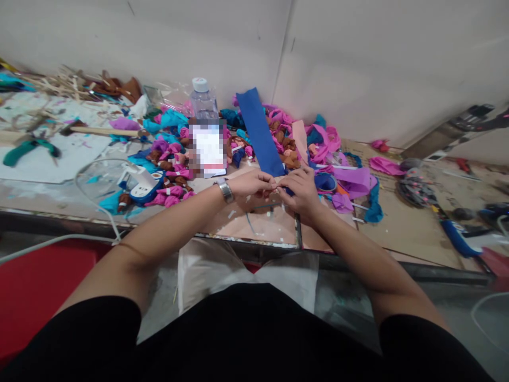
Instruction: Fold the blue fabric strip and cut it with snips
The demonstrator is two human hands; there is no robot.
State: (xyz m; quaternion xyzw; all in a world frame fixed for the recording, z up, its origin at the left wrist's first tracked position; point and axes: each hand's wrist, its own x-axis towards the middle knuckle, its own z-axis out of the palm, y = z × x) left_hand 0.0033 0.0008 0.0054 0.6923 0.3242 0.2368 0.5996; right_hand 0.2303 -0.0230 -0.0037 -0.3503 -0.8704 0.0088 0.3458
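My left hand (256, 184), with a metal-banded watch on its wrist, is closed in a pinch at the table's front. What its fingertips hold is too small to make out. Touching or nearly touching it, my right hand (299, 191) has its fingers curled together over dark blue material. A long, flat blue strip (260, 135), fabric or crepe paper, runs from these fingers back across the colourful pile. Behind the right fingers stands a peach strip (299, 139). To the right of that hand lies a roll of dark blue tape or ribbon (325, 182).
Many small pink, teal and brown twisted pieces (170, 172) cover the table around a phone (209, 148) and a water bottle (204, 102). At left are a power socket (145, 185) with a cable, a hammer (107, 130) and green pliers (32, 151). Purple strips (353, 180) lie at right.
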